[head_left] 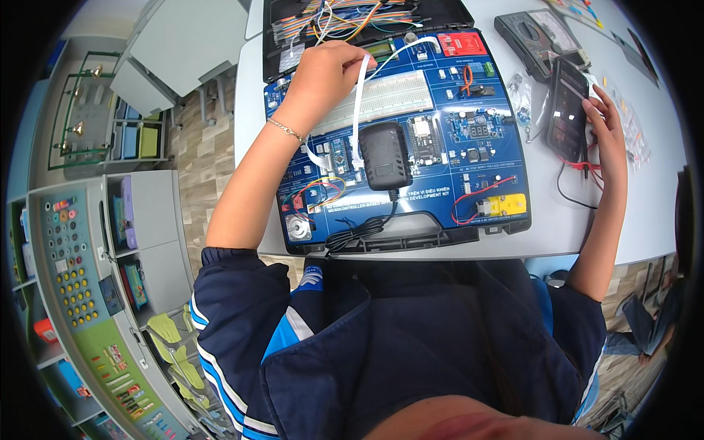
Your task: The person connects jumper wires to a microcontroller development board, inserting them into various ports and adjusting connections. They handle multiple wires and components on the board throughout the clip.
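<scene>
My left hand [329,71] is above the upper part of a blue electronics kit board [433,172], closed on a white flat cable [360,103] that runs down toward the small modules. A black power adapter [385,155] lies on the board, its coiled black cord [359,233] at the front edge. Behind the adapter is a white breadboard [389,99]. At the right, my right hand [610,130] has its fingers closed on the edge of a dark smartphone [567,110], which leans near an analog multimeter [541,44].
The open case lid [352,22] holds a bundle of coloured jumper wires. Small plastic bags of parts [520,95] and red and black test leads [579,167] lie right of the kit. Shelves [139,242] and green chairs [172,345] stand at the left.
</scene>
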Demonstrator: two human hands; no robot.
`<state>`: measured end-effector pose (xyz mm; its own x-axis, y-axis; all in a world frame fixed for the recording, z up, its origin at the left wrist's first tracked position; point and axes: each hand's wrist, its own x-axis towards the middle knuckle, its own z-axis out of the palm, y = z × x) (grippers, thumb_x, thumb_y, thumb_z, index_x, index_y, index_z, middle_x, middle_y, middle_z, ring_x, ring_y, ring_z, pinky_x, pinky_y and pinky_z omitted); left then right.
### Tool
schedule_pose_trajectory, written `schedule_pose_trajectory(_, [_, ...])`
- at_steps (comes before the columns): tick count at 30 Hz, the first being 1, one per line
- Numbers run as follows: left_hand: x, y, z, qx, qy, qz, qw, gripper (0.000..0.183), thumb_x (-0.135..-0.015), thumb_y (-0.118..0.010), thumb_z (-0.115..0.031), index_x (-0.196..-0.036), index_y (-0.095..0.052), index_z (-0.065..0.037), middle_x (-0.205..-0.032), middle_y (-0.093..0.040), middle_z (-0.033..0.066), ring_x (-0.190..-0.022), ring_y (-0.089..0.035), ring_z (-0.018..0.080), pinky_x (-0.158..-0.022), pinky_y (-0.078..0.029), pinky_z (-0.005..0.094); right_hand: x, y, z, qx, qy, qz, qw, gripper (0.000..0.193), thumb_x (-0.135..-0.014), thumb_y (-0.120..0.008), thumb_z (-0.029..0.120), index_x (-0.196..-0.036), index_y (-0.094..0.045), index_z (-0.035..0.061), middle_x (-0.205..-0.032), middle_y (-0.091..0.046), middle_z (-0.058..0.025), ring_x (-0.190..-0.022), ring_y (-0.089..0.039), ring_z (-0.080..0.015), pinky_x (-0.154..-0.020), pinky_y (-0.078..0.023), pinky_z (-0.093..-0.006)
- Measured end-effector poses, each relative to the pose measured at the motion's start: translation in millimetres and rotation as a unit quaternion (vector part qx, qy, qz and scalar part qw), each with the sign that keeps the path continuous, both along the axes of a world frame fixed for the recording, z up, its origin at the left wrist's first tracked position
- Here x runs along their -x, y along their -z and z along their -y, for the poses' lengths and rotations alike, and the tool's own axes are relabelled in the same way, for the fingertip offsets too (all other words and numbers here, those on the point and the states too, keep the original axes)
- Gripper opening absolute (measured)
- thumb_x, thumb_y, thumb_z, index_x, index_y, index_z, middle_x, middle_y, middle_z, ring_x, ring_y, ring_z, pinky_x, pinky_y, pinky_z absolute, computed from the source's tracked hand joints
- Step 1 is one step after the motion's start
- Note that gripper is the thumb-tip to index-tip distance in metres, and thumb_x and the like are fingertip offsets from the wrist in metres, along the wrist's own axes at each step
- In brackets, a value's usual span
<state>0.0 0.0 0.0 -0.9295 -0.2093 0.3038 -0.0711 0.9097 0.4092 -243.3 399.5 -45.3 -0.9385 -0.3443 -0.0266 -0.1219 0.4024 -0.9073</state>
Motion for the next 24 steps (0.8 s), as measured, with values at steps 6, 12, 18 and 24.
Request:
schedule_pose_trajectory(6, [-1,-2,-6,0.012,0.006,-0.01,1.0,0.013,-0.085,-0.075,-0.016,-0.09,-0.075,-0.004,-0.081,-0.068,0.0083,-0.068,-0.065,0.0179,-0.064,-0.053,0.0284,-1,3,-3,0.008,0.004,-0.008,1.0,0.06,-0.088,-0.072,0.038,-0.139,-0.053,0.0116,-0.12,-0.059,-0.0042,-0.107,-0.058,-0.0162,-0.093,-0.042,-0.0271])
schedule_pose_trajectory(12, [-2,3,1,-0.047,-0.004,0.042,0.998,0.015,-0.087,-0.075,-0.018,-0.092,-0.073,-0.004,-0.084,-0.069,0.0053,-0.072,-0.064,0.0101,-0.066,-0.052,0.024,-11,3,7,0.018,0.017,-0.03,0.999,0.054,-0.088,-0.073,0.036,-0.136,-0.057,0.0172,-0.117,-0.061,-0.0012,-0.098,-0.06,-0.0129,-0.071,-0.048,-0.0288])
schedule_pose_trajectory(18, [10,-8,-1,-0.027,0.01,0.074,0.997,0.017,-0.088,-0.073,-0.02,-0.089,-0.069,-0.004,-0.082,-0.068,0.0072,-0.07,-0.062,0.0133,-0.067,-0.051,0.0277,-15,1,11,-0.054,-0.007,-0.196,0.979,0.018,-0.088,-0.072,0.023,-0.103,-0.077,0.0154,-0.113,-0.064,-0.0021,-0.094,-0.062,-0.0115,-0.082,-0.048,-0.0274])
schedule_pose_trajectory(24, [8,-18,-8,-0.033,-0.075,0.104,0.991,0.024,-0.084,-0.077,-0.024,-0.091,-0.072,-0.002,-0.082,-0.071,0.0097,-0.071,-0.065,0.0162,-0.068,-0.052,0.029,-19,-1,5,-0.072,-0.06,-0.299,0.95,0.015,-0.087,-0.071,0.011,-0.101,-0.076,0.0074,-0.117,-0.06,-0.0046,-0.113,-0.055,-0.0198,-0.099,-0.04,-0.0324])
